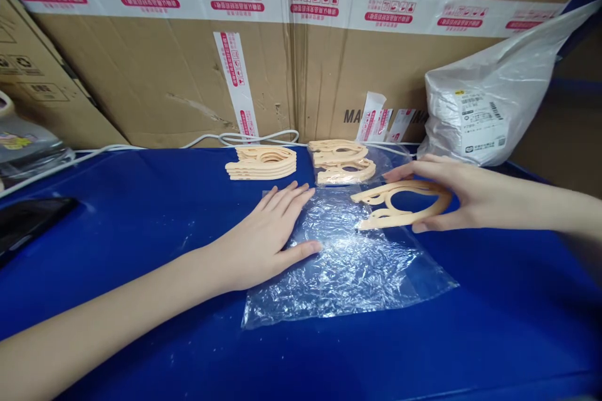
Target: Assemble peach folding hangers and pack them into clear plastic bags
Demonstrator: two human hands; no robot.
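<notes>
My left hand point(270, 241) lies flat with fingers spread on the left side of a clear plastic bag point(348, 282), holding nothing. My right hand point(451, 194) grips a beige folding hanger point(399, 203) by its rounded end, thumb below and fingers above. The hanger's two narrow ends point left over the bag's upper right part. Beyond my left fingertips sits a neat stack of beige folding hangers point(263, 164). To its right, more beige hangers point(343, 163) lie inside clear plastic wrapping.
Large taped cardboard boxes point(164, 62) wall off the back of the blue table surface point(301, 363). A white cable point(188, 143) runs along their foot. A white plastic parcel point(484, 100) stands at back right. A dark flat device point(32, 219) lies at left, near a clear container point(28, 138).
</notes>
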